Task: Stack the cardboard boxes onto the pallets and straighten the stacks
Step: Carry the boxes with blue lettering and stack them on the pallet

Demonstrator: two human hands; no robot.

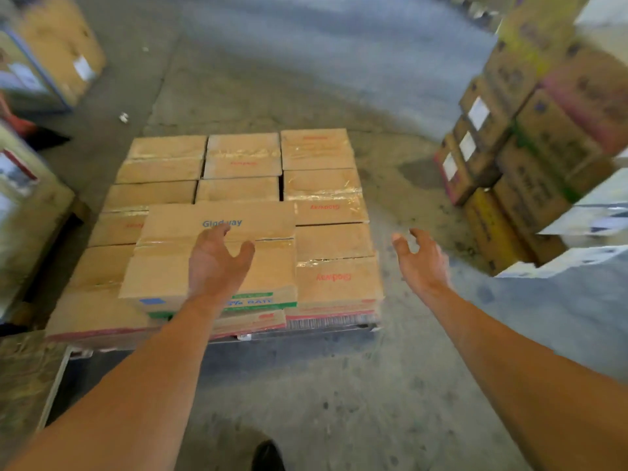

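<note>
A low pallet on the concrete floor carries one layer of several taped cardboard boxes. On top of that layer, near the front, lies a single box with blue lettering and a green stripe on its front face. My left hand is above this top box with fingers spread and relaxed; whether it touches the cardboard is unclear. My right hand hovers in the air to the right of the pallet, fingers loosely curled, holding nothing.
A tall stack of printed boxes stands at the right, with white cartons in front of it. More boxes and wrapped goods line the left side. Bare concrete floor lies beyond the pallet and around my shoe.
</note>
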